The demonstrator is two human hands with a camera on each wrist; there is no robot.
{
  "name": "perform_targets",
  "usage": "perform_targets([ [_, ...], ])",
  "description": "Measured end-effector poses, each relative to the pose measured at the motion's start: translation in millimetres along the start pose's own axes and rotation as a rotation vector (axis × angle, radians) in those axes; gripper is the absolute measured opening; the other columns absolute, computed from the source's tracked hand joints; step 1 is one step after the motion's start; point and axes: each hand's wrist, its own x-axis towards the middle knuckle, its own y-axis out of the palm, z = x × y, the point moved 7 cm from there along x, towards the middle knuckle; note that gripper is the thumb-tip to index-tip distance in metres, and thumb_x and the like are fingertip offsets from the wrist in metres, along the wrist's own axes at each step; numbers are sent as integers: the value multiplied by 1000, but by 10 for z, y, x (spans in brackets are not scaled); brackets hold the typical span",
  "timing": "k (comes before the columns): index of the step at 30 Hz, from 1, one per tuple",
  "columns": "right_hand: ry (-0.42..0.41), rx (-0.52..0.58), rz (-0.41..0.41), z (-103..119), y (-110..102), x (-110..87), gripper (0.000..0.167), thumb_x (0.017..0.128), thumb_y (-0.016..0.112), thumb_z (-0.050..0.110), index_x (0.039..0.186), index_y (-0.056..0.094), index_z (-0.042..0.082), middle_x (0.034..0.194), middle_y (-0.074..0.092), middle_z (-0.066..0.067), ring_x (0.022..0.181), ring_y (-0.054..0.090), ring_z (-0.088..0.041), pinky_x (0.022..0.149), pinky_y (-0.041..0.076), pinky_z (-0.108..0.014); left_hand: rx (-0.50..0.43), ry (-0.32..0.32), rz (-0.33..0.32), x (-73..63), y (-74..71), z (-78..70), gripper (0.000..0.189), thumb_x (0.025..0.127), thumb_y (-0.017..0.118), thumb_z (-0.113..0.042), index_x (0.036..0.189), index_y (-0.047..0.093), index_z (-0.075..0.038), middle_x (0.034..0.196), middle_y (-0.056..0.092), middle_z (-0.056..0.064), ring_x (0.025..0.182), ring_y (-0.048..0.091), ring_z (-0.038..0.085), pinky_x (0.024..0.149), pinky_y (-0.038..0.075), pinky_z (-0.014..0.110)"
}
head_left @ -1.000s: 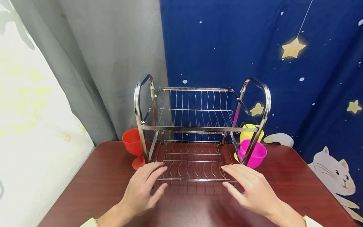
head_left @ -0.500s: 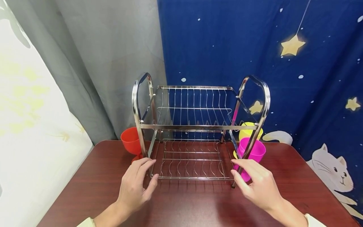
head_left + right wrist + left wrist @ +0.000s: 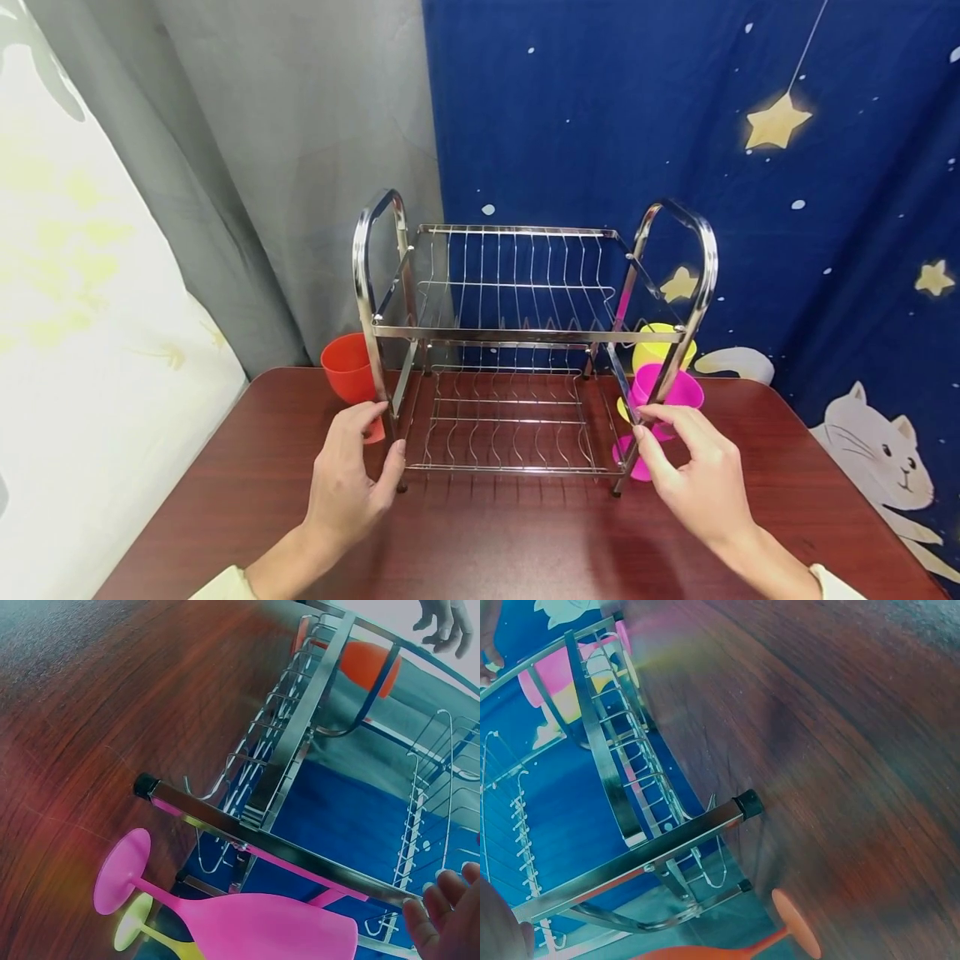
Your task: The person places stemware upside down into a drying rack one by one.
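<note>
A chrome two-tier dish rack (image 3: 525, 337) stands on the brown table. My left hand (image 3: 347, 467) is by the rack's front left leg, thumb apart from the fingers, with nothing between them. At the front right leg my right hand (image 3: 701, 467) has its thumb and index fingertips in front of the post; whether they touch it I cannot tell. In the right wrist view, fingertips (image 3: 442, 900) appear close to the metal post. Beyond the left leg stands a red plastic goblet (image 3: 348, 367). A magenta goblet (image 3: 681, 390) and a yellow goblet (image 3: 652, 348) stand at the right side.
The table (image 3: 510, 542) stretches in front of the rack and to both sides. A grey curtain (image 3: 300, 167) and a blue star-patterned curtain (image 3: 562, 125) hang right behind it. A white patterned cloth (image 3: 90, 333) hangs at the left.
Both hands have spread apart, from before the lower tier out to the two front legs. The rack and goblets have stayed in place.
</note>
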Motion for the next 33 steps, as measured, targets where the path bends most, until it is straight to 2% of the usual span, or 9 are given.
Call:
perform_targets([
  [5,116,-11,28,-79,-18,-3,27,74,75,1,101,72,5,93,70,-5,84,61,-8,82,41,-6,1,-18,-16,38,-4,50,44,89,56,-23,117,56,12,102,58,21,87,53,24,78,45,26],
  [8,150,-5,32,-105,-33,-1,26,75,75,1,101,71,4,94,70,-7,86,61,-4,82,41,-6,-12,-37,-19,68,-5,91,46,85,57,-20,119,55,12,101,57,21,86,52,24,79,45,23],
  [14,168,6,21,-131,-64,4,26,75,75,0,101,71,3,95,70,-8,88,59,3,84,40,-4,-47,-104,-13,86,4,181,53,81,59,-16,126,50,11,107,56,22,90,54,27,85,43,15],
  [20,173,-5,-4,-168,-108,-28,27,74,74,-3,101,71,2,93,68,-8,88,57,8,84,39,-3,-42,-151,-3,64,52,227,59,78,62,-12,131,49,9,110,58,20,95,57,27,89,45,16],
  [28,182,8,-47,-274,-149,5,30,75,73,-6,104,70,0,96,67,-11,91,55,15,87,39,-5,-22,-176,18,104,72,273,63,77,60,-12,136,46,6,109,58,18,92,57,25,78,49,25],
  [33,209,15,-73,-340,-153,1,31,75,73,-8,105,70,1,99,66,-10,89,58,15,85,41,-4,-6,-187,25,148,56,307,64,77,62,-10,137,46,5,109,59,16,90,60,21,75,51,25],
])
